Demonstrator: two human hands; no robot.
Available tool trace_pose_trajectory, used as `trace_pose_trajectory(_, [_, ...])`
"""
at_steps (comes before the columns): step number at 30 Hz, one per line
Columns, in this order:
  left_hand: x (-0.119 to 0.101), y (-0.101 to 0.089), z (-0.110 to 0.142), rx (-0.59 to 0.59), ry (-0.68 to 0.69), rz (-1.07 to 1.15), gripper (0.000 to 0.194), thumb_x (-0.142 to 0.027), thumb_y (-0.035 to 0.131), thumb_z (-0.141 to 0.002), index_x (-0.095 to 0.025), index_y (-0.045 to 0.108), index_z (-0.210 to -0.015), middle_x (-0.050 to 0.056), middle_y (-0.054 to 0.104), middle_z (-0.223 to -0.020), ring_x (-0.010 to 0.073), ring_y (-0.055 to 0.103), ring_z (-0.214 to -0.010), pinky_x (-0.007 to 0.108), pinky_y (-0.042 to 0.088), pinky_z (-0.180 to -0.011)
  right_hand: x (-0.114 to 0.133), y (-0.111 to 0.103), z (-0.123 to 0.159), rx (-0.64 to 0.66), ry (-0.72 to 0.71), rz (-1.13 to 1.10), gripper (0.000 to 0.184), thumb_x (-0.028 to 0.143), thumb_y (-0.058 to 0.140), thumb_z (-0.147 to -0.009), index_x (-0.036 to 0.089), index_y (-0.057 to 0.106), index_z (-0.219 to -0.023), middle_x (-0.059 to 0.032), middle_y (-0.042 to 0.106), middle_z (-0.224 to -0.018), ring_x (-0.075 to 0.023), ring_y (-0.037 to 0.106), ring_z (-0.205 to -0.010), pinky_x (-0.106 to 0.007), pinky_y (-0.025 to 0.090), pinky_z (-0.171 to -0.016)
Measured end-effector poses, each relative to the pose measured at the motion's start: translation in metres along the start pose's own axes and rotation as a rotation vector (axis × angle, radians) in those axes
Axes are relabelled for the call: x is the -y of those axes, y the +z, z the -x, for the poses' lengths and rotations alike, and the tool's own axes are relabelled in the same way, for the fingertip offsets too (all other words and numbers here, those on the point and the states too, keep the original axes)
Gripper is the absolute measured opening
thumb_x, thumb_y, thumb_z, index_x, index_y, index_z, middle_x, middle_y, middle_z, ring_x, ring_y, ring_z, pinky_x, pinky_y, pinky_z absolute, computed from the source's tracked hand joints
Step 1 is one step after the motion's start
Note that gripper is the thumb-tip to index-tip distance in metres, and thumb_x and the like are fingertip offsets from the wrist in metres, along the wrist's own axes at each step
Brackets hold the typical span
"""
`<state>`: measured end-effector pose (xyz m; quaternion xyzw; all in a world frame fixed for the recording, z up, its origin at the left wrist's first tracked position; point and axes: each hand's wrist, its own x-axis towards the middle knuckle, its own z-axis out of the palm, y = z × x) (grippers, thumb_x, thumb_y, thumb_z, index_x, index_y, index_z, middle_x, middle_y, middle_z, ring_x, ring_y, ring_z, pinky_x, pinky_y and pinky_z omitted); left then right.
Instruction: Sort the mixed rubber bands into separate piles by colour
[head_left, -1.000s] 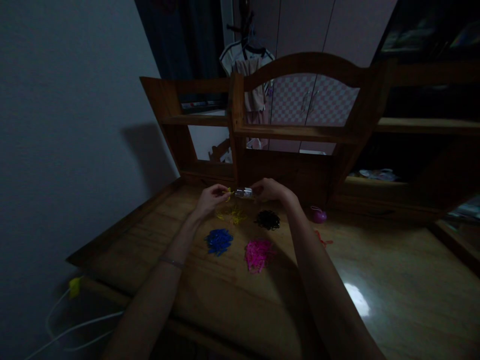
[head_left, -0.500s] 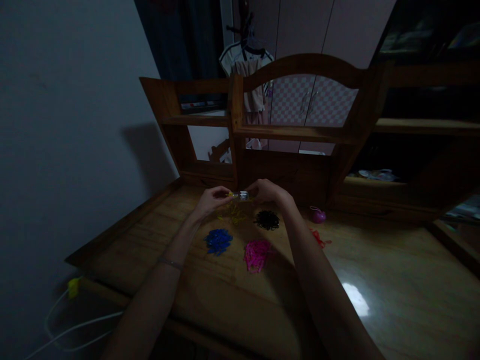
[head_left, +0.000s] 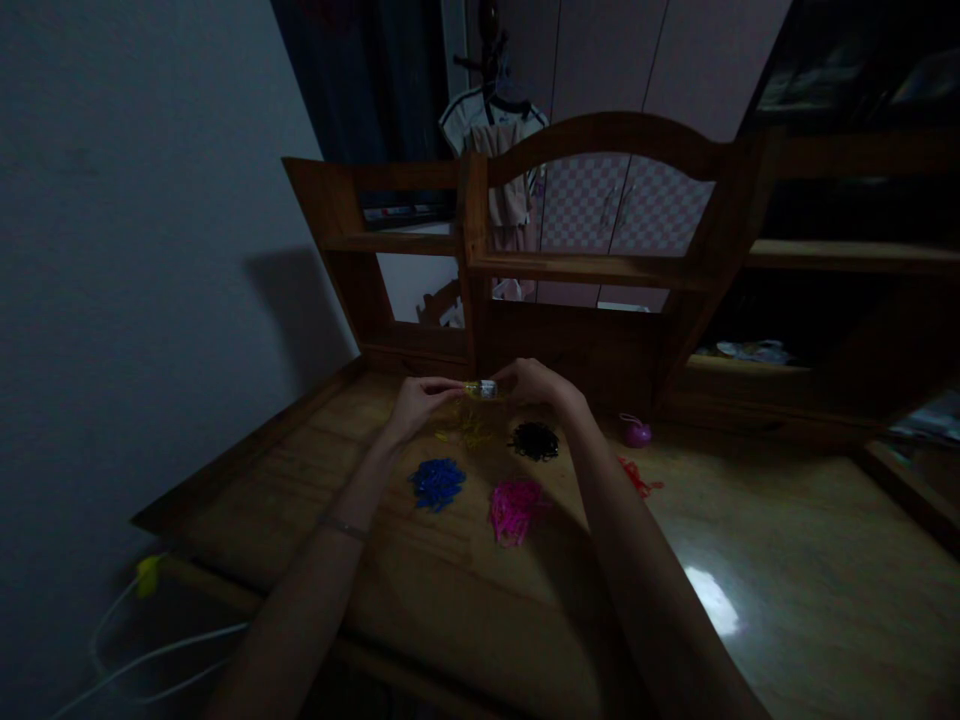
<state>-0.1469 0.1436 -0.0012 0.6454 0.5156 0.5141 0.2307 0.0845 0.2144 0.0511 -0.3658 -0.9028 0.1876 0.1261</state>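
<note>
Over the far part of the desk, my right hand [head_left: 531, 382] grips a small clear bottle [head_left: 487, 388] with a shiny silvery glint, held on its side. My left hand [head_left: 424, 400] is closed, its fingertips pinched together at the bottle's left end. Yellow rubber bands [head_left: 471, 387] show there, at or inside the mouth; the exact spot is too small to tell. Just below the hands lies a loose pile of yellow bands [head_left: 472, 432]. Around it are piles of black bands [head_left: 535, 441], blue bands [head_left: 437, 484] and pink bands [head_left: 514, 511].
Red bands [head_left: 637, 478] lie right of my right forearm, near a round purple thing with a loop [head_left: 637, 432]. A wooden shelf unit [head_left: 592, 266] rises along the desk's [head_left: 420, 590] back edge. The wall [head_left: 180, 260] stands left, with a white cable [head_left: 180, 645] below.
My left fingers have straightened and closed in against the bottle's left end. More yellow now shows at that end. My right hand and the bottle stay nearly in place.
</note>
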Motion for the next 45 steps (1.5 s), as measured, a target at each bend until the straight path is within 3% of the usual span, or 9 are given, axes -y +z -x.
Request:
trace_pose_trajectory(6, [-0.004, 0.002, 0.001, 0.024, 0.053, 0.029, 0.022, -0.035, 0.073, -0.071, -0.016, 0.073, -0.084, 0.007, 0.073, -0.092, 0.0224, 0.066, -0.092, 0.034, 0.050, -0.088, -0.002, -0.001, 0.000, 0.000, 0.000, -0.005, 0.056, 0.015, 0.075, -0.058, 0.026, 0.070, -0.113, -0.0011, 0.074, -0.096, -0.0184, 0.066, -0.085, -0.020, 0.044, -0.067])
trace_pose_trajectory(11, [-0.005, 0.006, -0.001, -0.048, 0.069, 0.042, 0.026, -0.037, 0.074, -0.068, -0.016, 0.064, -0.080, 0.004, 0.068, -0.082, 0.0184, 0.065, -0.080, 0.032, 0.052, -0.079, 0.003, 0.003, -0.002, 0.013, -0.009, -0.032, 0.057, 0.015, 0.074, -0.056, 0.026, 0.071, -0.112, 0.0002, 0.073, -0.089, -0.0168, 0.065, -0.080, -0.021, 0.043, -0.063])
trace_pose_trajectory(17, [-0.010, 0.009, -0.002, -0.141, 0.112, 0.026, 0.025, -0.035, 0.074, -0.068, -0.017, 0.060, -0.081, 0.002, 0.064, -0.082, 0.0175, 0.062, -0.081, 0.031, 0.051, -0.079, 0.005, 0.002, -0.002, 0.025, -0.040, -0.071, 0.058, 0.020, 0.075, -0.058, 0.027, 0.069, -0.115, 0.0022, 0.071, -0.086, -0.0152, 0.063, -0.078, -0.020, 0.043, -0.065])
trace_pose_trajectory(23, [-0.015, 0.010, -0.001, -0.118, 0.157, 0.048, 0.024, -0.031, 0.067, -0.076, -0.017, 0.063, -0.095, 0.005, 0.066, -0.095, 0.0177, 0.064, -0.090, 0.032, 0.051, -0.087, 0.002, 0.001, -0.003, 0.022, -0.061, -0.094, 0.056, 0.020, 0.075, -0.061, 0.027, 0.068, -0.116, 0.0017, 0.073, -0.090, -0.0163, 0.064, -0.082, -0.020, 0.044, -0.068])
trace_pose_trajectory(27, [-0.016, 0.012, 0.002, -0.125, 0.156, 0.045, 0.026, -0.029, 0.064, -0.078, -0.017, 0.062, -0.101, 0.005, 0.068, -0.094, 0.0183, 0.066, -0.090, 0.033, 0.053, -0.087, -0.001, 0.003, -0.004, 0.026, -0.048, -0.113, 0.057, 0.020, 0.076, -0.060, 0.026, 0.068, -0.116, 0.0022, 0.073, -0.094, -0.0165, 0.065, -0.085, -0.019, 0.045, -0.071])
trace_pose_trajectory(36, [-0.028, 0.014, 0.010, -0.175, 0.229, -0.077, 0.017, -0.028, 0.060, -0.082, -0.020, 0.067, -0.097, 0.005, 0.065, -0.103, 0.0202, 0.065, -0.095, 0.033, 0.054, -0.086, -0.003, 0.003, -0.004, 0.003, -0.075, -0.124, 0.057, 0.021, 0.076, -0.060, 0.025, 0.068, -0.116, 0.0009, 0.072, -0.093, -0.0168, 0.064, -0.085, -0.021, 0.045, -0.073])
trace_pose_trajectory(45, [-0.023, 0.015, 0.009, -0.150, 0.191, 0.048, 0.023, -0.028, 0.053, -0.089, -0.016, 0.061, -0.107, 0.007, 0.068, -0.100, 0.0184, 0.068, -0.088, 0.033, 0.055, -0.086, -0.006, 0.004, -0.006, -0.001, -0.075, -0.100, 0.054, 0.020, 0.075, -0.060, 0.023, 0.070, -0.114, 0.0034, 0.072, -0.087, -0.0169, 0.064, -0.079, -0.019, 0.043, -0.063])
